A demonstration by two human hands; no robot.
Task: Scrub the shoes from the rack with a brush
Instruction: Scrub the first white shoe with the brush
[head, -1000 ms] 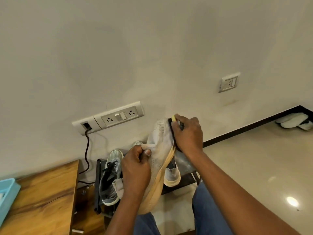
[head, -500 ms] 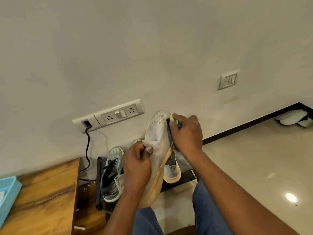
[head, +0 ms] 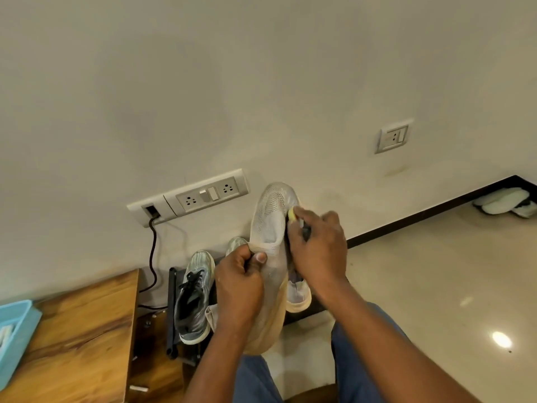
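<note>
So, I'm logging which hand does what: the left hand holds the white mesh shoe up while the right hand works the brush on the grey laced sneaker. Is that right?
Not quite. In the head view the right hand works the brush on the same white mesh shoe that the left hand holds up. The grey laced sneaker sits untouched on the rack.

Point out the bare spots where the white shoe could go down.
Free: the glossy floor right of the rack, up to the dark skirting; the wooden tabletop between blue tray and rack. Crowded: the rack, holding the grey sneaker and another pale shoe.
</note>
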